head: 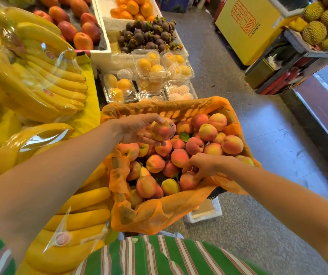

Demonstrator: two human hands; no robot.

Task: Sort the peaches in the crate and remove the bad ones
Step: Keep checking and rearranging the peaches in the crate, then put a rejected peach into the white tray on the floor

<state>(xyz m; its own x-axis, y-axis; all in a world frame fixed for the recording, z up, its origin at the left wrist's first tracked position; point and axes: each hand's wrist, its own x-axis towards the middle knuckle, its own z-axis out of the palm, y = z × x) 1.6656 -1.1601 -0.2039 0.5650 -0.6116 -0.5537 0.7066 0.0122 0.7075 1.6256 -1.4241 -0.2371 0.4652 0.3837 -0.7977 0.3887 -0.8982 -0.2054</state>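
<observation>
A crate lined with orange plastic (pixel 159 211) stands in front of me, filled with several red-yellow peaches (pixel 194 145). My left hand (pixel 135 129) holds one peach (pixel 163 129) lifted above the crate's far left part; the fruit has a small dark spot near its top. My right hand (pixel 205 164) reaches into the crate's near right side, fingers curled down onto a reddish peach (pixel 188 180) that lies among the others. A green leaf (pixel 184 136) shows between the fruit.
Bagged banana bunches (pixel 46 76) fill the stand on my left and below (pixel 79 215). Clear boxes of yellow fruit (pixel 151 66), mangosteens (pixel 147 35) and mangoes (pixel 75 22) lie behind the crate. A yellow carton (pixel 246 28) and durians (pixel 324 22) stand across the aisle floor (pixel 258 135).
</observation>
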